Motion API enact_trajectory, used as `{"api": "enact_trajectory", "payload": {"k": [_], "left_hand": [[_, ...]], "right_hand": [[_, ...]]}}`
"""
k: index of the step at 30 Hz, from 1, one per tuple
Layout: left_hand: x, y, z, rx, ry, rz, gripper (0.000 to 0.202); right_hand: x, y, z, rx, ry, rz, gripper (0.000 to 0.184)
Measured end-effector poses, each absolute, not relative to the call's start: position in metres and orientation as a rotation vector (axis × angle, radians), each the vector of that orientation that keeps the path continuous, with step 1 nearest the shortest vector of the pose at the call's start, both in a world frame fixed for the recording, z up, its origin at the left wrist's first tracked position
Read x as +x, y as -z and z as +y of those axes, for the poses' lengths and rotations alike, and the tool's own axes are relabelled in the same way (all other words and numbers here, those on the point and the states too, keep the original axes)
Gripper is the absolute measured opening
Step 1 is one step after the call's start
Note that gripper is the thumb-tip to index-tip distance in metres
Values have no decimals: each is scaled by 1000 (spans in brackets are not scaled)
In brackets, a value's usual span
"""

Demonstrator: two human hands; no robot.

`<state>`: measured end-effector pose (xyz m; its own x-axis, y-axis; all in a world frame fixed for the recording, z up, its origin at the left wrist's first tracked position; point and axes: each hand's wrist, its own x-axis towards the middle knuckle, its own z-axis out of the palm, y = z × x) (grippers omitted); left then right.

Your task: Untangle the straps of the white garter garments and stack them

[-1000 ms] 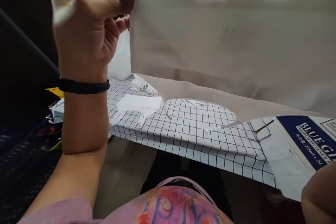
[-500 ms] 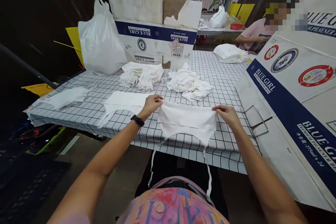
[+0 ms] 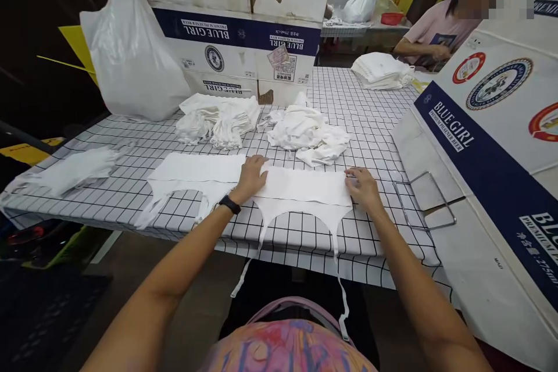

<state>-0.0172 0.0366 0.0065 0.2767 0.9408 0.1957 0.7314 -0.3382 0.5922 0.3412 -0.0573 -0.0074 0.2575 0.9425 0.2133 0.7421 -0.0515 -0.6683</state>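
A white strappy top (image 3: 305, 186) lies flat on the checked tablecloth in front of me, its two thin straps hanging over the table's front edge. My left hand (image 3: 251, 179) rests at its upper left corner, thumb and fingers apart. At the upper right corner, my right hand (image 3: 362, 189) touches the fabric with slightly bent, parted fingers. Just left of my left hand lies a similar white top (image 3: 196, 168), its straps partly on the table and partly behind my wrist.
Beyond my hands lie a folded white stack (image 3: 220, 116) and a loose white heap (image 3: 309, 131). A bundle (image 3: 81, 168) sits left, below a plastic bag (image 3: 135, 58). Cartons stand behind (image 3: 196, 64) and right (image 3: 492, 145). A person (image 3: 431, 40) works beyond the right carton.
The top held up between my pinching hands now lies flat on the table. My fingers have loosened at its corners, and my view has moved closer to the table.
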Motion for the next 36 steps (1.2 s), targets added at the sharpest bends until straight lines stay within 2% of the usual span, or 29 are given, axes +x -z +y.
{"api": "enact_trajectory", "payload": {"k": [2, 7, 10, 13, 17, 26, 36], "left_hand": [[-18, -2, 26, 2331, -656, 1380, 40], [-20, 8, 4, 2554, -294, 1141, 60], [-19, 11, -2, 2563, -167, 1140, 61], [-18, 9, -4, 2570, -142, 1140, 62], [-12, 3, -10, 2610, -178, 1143, 63], [4, -10, -33, 2648, -25, 814, 62], [49, -8, -46, 2629, -82, 576, 75]], "right_hand": [[340, 9, -72, -1838, -351, -1542, 40], [335, 17, -106, -1861, -277, -1730, 52], [335, 24, -116, -1952, -235, -1790, 49], [335, 27, -120, -2032, -215, -1769, 47], [321, 24, -121, -2025, -183, -1850, 54], [313, 16, -131, -2276, -364, -1901, 64], [299, 15, -135, -2253, -364, -2026, 66]]}}
